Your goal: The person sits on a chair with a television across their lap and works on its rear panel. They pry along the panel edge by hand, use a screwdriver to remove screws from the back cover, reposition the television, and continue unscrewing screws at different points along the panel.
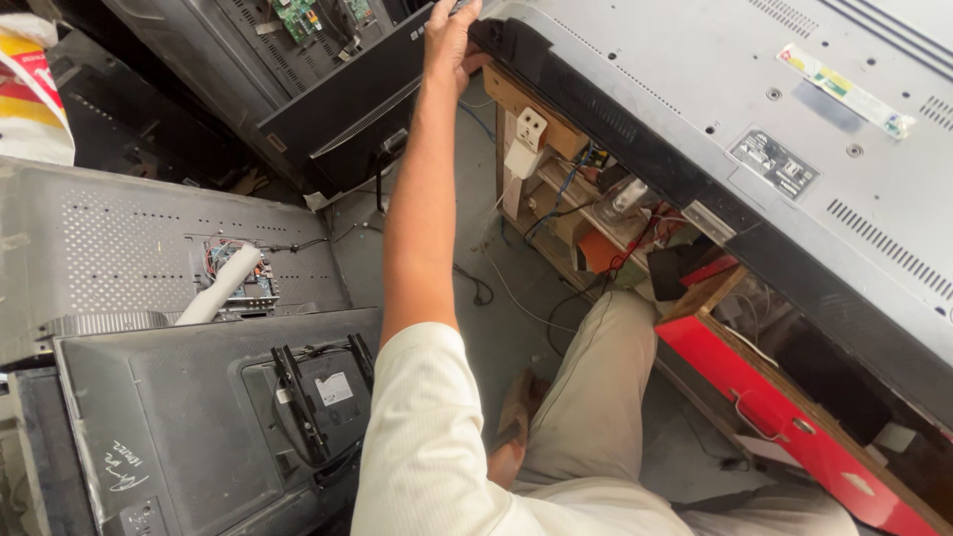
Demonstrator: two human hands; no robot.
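Observation:
My left arm reaches far forward, and my left hand point(452, 40) closes on the dark corner edge of a large flat television point(754, 109). That set lies face down with its grey back panel upward, resting over a wooden workbench point(541, 119). The fingers curl over the edge at the top of the view, partly cut off by the frame. A black television point(347, 99) leans just left of the hand. My right hand is out of view. My cream sleeve point(427, 437) and light trousers point(596, 397) fill the lower middle.
A dark television point(189, 437) with a wall bracket lies at lower left. Behind it is a perforated grey back panel point(119, 238) with an exposed circuit board and a white tube. A red board point(774, 407) leans at the bench's foot. Cables trail over the grey floor point(496, 318).

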